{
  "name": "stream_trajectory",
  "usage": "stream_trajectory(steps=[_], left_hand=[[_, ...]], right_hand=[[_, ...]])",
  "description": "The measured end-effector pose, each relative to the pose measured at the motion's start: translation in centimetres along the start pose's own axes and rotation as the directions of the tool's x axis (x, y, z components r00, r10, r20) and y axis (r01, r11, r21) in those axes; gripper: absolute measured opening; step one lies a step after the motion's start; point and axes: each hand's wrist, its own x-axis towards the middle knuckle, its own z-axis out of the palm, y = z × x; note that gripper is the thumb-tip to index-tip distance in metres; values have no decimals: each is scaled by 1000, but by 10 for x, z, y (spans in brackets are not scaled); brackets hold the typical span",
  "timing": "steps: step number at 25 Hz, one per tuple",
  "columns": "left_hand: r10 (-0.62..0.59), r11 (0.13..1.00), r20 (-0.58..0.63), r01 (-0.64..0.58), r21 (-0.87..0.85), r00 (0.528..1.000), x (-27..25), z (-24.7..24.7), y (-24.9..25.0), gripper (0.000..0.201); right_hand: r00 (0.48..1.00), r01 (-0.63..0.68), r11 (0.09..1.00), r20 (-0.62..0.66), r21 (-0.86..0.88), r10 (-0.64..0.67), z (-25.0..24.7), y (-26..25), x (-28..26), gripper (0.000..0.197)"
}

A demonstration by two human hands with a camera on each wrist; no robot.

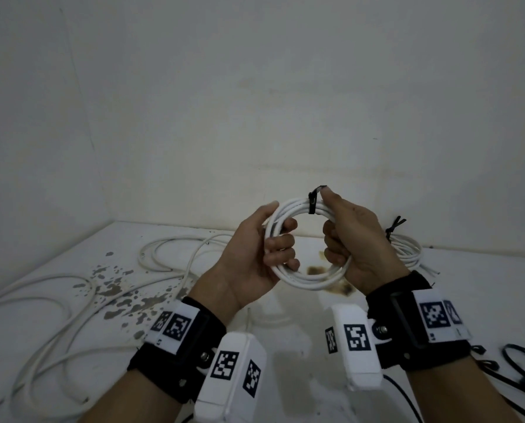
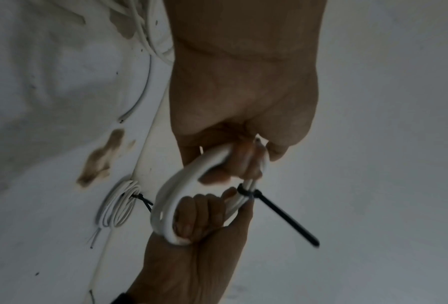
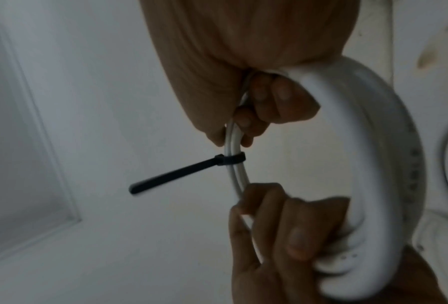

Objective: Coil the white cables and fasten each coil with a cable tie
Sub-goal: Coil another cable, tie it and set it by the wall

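1. Holding the white coil (image 1: 304, 245) in the air above the desk (image 1: 484, 300), both hands work together. The left hand (image 1: 255, 254) grasps the left side of the ring, with its fingers curled through the middle. The right hand (image 1: 356, 248) grasps the right side, and its thumb lies just beside the black cable tie (image 1: 313, 201) at the top of the ring.

2. Each grip is clenched around the bundle of turns; neither hand is released.

3. The tie already goes around the turns between the two hands. In the left wrist view its free tail (image 2: 287, 220) sticks out straight, so I judge that it is threaded through its head, though I cannot tell how tight it is.

4. The cable looks light, but springy. Its turns keep a round form and will probably open again if they are let go before the tie is tight. The jacket seems smooth, so the turns may slide over each other.

5. A good place to hold is the bundle close to the tie, on both sides, pressing all turns together. The tail is thin and stiff, so I think it is best pinched near its end and pulled straight away from the head.

6. A finished coil (image 1: 407, 248) with its own tie lies on the desk behind the right hand.

7. Loose white cables (image 1: 72, 300) lie uncoiled on the left, and spare black ties (image 1: 517, 358) lie at the right edge.
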Motion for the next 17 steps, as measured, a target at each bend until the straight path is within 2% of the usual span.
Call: stream_trajectory(steps=[2,4,6,8,10,12,14,17], left_hand=[[35,999,-113,-39,-30,993,2,0,1,45],[97,991,-229,-116,-70,969,5,-3,2,48],[127,975,-296,-175,-141,947,6,-4,5,48],[117,973,-327,-174,-152,938,7,-1,2,49],[100,982,-336,-147,-116,936,7,6,-5,51],[88,991,-329,-117,-69,940,6,11,-9,50],[73,996,-323,-86,-26,944,6,14,-7,50],[55,998,-322,-54,13,945,5,12,-4,51]], right_hand=[[997,-30,996,77,82,24,3,1,-1,28],[972,-78,982,231,174,37,4,2,-3,23],[961,-80,976,276,203,21,7,6,-5,23],[987,21,985,150,174,-48,13,13,-6,25],[994,100,984,-66,147,-91,19,19,-4,33],[974,76,974,-223,215,-26,22,21,-4,40],[955,63,966,-296,251,15,19,19,-2,47],[946,68,969,-324,238,14,18,16,-1,55]])
